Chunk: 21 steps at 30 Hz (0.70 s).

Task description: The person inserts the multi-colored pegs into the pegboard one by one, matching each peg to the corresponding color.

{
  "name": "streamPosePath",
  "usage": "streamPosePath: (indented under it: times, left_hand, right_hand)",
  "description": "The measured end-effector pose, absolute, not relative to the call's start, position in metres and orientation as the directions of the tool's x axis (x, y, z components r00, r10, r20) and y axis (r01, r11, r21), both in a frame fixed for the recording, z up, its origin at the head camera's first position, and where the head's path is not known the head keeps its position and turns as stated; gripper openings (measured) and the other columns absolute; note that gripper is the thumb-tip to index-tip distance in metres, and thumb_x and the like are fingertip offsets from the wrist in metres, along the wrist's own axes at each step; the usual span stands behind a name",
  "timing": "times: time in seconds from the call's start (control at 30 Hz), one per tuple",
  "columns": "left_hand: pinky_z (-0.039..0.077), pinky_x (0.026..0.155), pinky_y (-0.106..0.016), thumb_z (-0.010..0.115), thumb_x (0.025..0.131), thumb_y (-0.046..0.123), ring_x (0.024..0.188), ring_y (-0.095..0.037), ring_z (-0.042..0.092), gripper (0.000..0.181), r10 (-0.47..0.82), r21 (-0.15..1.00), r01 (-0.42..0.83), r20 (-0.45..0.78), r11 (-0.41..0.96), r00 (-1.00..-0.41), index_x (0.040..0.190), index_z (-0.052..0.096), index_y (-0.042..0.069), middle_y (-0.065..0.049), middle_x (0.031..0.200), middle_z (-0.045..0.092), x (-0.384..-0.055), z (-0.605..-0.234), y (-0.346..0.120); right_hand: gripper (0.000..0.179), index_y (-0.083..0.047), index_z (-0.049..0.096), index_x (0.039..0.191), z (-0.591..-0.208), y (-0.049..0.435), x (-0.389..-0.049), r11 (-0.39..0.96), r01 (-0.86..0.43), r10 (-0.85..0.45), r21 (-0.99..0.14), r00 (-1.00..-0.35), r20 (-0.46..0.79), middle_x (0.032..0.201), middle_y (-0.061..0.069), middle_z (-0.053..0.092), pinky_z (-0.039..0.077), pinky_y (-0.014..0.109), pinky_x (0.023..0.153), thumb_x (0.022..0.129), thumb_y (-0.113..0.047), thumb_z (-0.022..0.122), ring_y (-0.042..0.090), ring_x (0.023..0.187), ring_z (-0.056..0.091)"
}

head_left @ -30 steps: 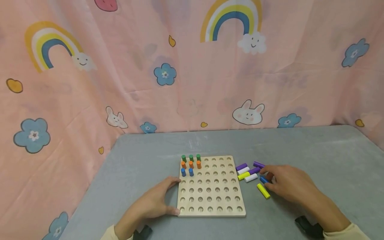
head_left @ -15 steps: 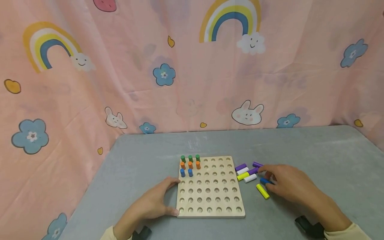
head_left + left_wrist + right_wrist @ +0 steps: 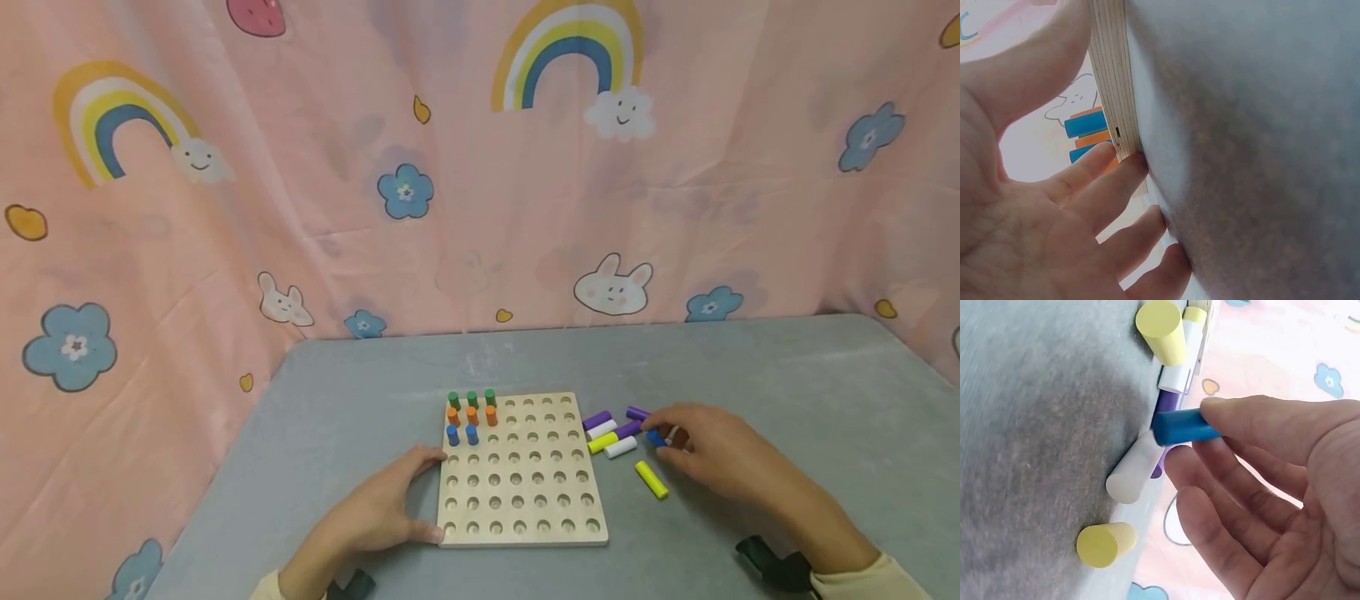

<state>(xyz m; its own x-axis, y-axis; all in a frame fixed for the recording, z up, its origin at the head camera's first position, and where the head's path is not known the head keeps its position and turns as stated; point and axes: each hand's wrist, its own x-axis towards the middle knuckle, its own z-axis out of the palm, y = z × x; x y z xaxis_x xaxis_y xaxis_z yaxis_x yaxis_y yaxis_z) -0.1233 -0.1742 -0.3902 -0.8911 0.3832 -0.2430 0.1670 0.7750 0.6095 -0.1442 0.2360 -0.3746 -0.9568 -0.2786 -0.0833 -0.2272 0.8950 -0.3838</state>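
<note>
A square wooden peg board (image 3: 528, 491) with rows of round holes lies on the table. Three green pegs (image 3: 472, 399), three orange pegs (image 3: 472, 414) and two blue pegs (image 3: 471, 435) stand upright at its far left corner. My left hand (image 3: 378, 504) rests thumb and fingertips against the board's left edge, fingers extended. At the right, my right hand (image 3: 727, 454) pinches another blue peg (image 3: 1185, 427) between thumb and fingers, just above the loose pegs. Around it lie a purple peg (image 3: 637, 413), a white peg (image 3: 620, 447) and a yellow peg (image 3: 651, 480).
More loose pegs lie by the board's right edge, among them a purple one (image 3: 597, 419) and a yellow one (image 3: 603, 442). The grey table (image 3: 360, 383) ends at a pink patterned curtain (image 3: 480, 225) behind.
My right hand now lifts the blue peg slightly from the table and has turned it. My left hand stays at the board's edge. The head view has shifted slightly.
</note>
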Motion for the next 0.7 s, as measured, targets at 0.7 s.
streamPosePath:
  times: [0.7]
  left_hand:
    - [0.03,0.117,-0.062,0.092,0.063,0.034,0.146,-0.038,0.037,0.092,0.384,0.605,0.175,-0.234,0.777,-0.893,0.143,0.045,0.023,-0.006,0.153,0.048,-0.1229,-0.3912,-0.1745]
  right_hand:
    - [0.021,-0.018,0.072,0.107,-0.3791,0.2385,-0.1452,0.903,-0.231,-0.264,-0.363,-0.964,-0.043,0.088,-0.007,0.07,0.05,0.034,0.065,0.087,-0.025,0.075,0.009,0.079,0.061]
